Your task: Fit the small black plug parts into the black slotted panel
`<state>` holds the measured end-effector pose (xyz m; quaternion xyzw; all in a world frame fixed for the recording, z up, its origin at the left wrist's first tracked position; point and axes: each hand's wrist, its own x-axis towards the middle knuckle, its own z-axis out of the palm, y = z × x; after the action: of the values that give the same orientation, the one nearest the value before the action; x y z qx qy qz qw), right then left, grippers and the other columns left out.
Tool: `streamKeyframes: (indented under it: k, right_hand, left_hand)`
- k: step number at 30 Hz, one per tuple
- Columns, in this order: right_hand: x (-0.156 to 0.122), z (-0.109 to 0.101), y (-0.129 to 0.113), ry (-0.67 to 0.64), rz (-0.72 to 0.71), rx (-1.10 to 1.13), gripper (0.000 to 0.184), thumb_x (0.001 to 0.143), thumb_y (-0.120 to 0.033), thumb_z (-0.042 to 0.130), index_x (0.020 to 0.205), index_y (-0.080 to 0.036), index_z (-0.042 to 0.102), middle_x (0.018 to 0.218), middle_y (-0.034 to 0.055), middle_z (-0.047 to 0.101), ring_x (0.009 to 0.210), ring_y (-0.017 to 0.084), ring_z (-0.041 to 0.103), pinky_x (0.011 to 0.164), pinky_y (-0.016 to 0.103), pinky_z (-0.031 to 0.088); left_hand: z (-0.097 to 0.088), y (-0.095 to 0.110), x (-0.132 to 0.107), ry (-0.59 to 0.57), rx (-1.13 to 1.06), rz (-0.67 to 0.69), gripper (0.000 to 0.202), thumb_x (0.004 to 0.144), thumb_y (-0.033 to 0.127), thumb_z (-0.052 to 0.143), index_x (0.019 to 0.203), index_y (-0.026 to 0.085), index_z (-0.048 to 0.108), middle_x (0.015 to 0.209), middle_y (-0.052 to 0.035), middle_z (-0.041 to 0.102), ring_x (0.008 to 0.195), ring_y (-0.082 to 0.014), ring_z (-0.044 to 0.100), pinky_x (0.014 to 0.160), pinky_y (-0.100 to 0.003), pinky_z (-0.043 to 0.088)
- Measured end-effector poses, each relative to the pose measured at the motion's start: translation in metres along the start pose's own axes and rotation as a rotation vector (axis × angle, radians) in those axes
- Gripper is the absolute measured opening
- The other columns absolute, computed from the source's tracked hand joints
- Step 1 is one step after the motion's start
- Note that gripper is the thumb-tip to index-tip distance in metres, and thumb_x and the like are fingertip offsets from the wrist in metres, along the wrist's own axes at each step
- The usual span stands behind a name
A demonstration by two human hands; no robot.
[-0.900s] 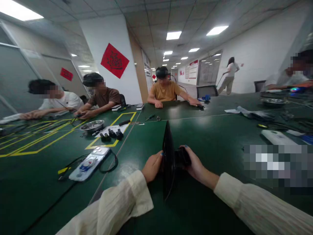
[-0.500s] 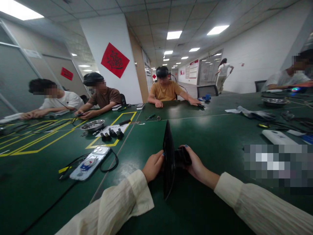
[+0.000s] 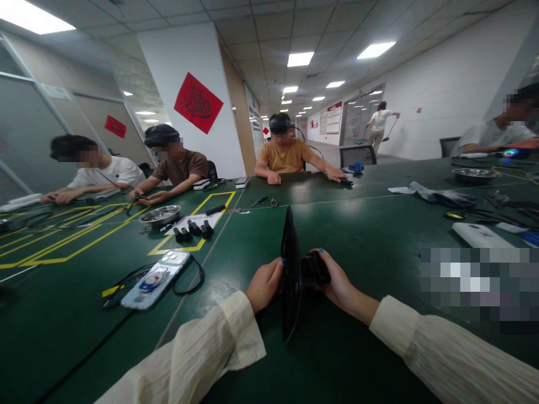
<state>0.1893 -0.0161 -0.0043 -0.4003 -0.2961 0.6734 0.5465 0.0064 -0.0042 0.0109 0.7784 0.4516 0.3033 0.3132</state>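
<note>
A thin black panel (image 3: 290, 280) stands on edge in front of me, seen nearly side-on, so its faces barely show. A chunky black block (image 3: 315, 268) juts from its right side; whether the two are joined I cannot tell. My left hand (image 3: 264, 285) is closed on the panel's left side, thumb pressed near its middle and the other fingers partly hidden. Round the block's right end, my right hand (image 3: 337, 280) is curled, thumb on top. Left of my hands lies a phone in a clear patterned case (image 3: 155, 280), with a black cable (image 3: 197, 280) beside it.
Several black fittings (image 3: 193, 229) and a metal bowl (image 3: 160, 215) lie to the left inside yellow tape. A screwdriver (image 3: 261, 200) lies farther ahead. Plastic bags (image 3: 440, 196) and a white device (image 3: 482, 235) are at right. A person in a yellow shirt (image 3: 288, 157) sits opposite.
My hands, the panel and the block keep almost the same position. In the background, the walking person has turned and a long-handled tool now shows at their right.
</note>
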Motion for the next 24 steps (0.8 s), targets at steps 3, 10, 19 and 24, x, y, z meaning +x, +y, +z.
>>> streamKeyframes:
  k: [3, 10, 19, 24]
  right_hand:
    - [-0.0001, 0.0009, -0.0006, 0.013, 0.005, 0.010, 0.023, 0.079, -0.046, 0.051, 0.089, -0.025, 0.054, 0.073, -0.0025, 0.060, 0.062, 0.014, 0.058, 0.041, 0.021, 0.040]
    - [0.0023, -0.0018, 0.0013, -0.016, -0.010, -0.002, 0.025, 0.080, -0.048, 0.049, 0.090, -0.025, 0.053, 0.073, -0.0026, 0.059, 0.057, 0.013, 0.056, 0.037, 0.019, 0.037]
    - [0.0011, -0.0009, -0.0002, -0.028, -0.002, -0.004, 0.026, 0.078, -0.049, 0.052, 0.090, -0.026, 0.053, 0.072, -0.0027, 0.060, 0.058, 0.014, 0.057, 0.038, 0.020, 0.036]
    - [0.0013, -0.0016, -0.0001, -0.023, -0.004, 0.011, 0.025, 0.078, -0.048, 0.052, 0.089, -0.026, 0.054, 0.073, -0.0023, 0.061, 0.060, 0.015, 0.058, 0.040, 0.021, 0.038]
  left_hand:
    - [-0.0012, 0.0002, -0.0006, 0.012, 0.016, 0.023, 0.045, 0.091, 0.047, 0.026, 0.082, 0.016, 0.057, 0.063, -0.0004, 0.056, 0.066, -0.0162, 0.053, 0.073, -0.028, 0.044]
    - [0.0011, -0.0035, -0.0004, 0.015, -0.045, -0.005, 0.050, 0.092, 0.049, 0.019, 0.079, 0.016, 0.055, 0.059, -0.0005, 0.052, 0.070, -0.0177, 0.054, 0.073, -0.029, 0.043]
    - [-0.0006, -0.0019, -0.0001, 0.011, 0.013, 0.011, 0.047, 0.091, 0.046, 0.023, 0.081, 0.015, 0.057, 0.072, -0.0020, 0.059, 0.071, -0.0170, 0.054, 0.071, -0.028, 0.044]
    - [-0.0017, 0.0010, -0.0011, 0.016, 0.021, 0.016, 0.044, 0.091, 0.045, 0.026, 0.083, 0.016, 0.058, 0.072, -0.0024, 0.060, 0.074, -0.0183, 0.055, 0.076, -0.030, 0.044]
